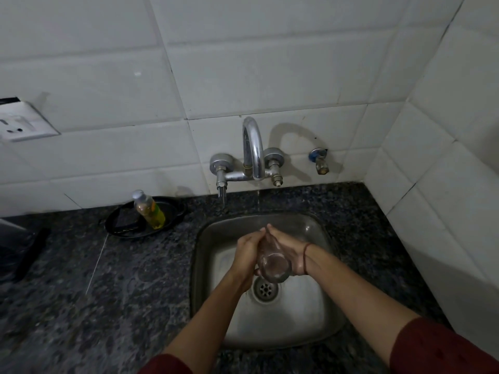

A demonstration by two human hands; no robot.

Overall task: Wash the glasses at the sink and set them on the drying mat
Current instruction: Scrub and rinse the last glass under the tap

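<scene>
Over the sink basin, a clear glass (273, 263) lies tilted between both palms, its open mouth turned toward the camera and its base pointing up toward the tap. It hangs just above the drain (266, 288), well inside the steel sink (205, 238).

The step in hand looks like rinsing or rubbing the outside of the glass under the thin stream falling from the tap (253, 147). To do it well, I judge the glass should be turned slowly between the palms so water reaches every side, then tipped so the stream runs inside, with a firm press because wet glass slips easily.

The left hand (247, 252) lies flat along one side of the glass and the right hand (290, 251) along the other, fingers stretched and meeting at the tips; neither is curled shut, yet together they clamp the glass.

On the dark stone counter (121, 279) to the left stands a soap bottle (148, 209) in a black tray (167, 211). No drying mat shows here.
</scene>
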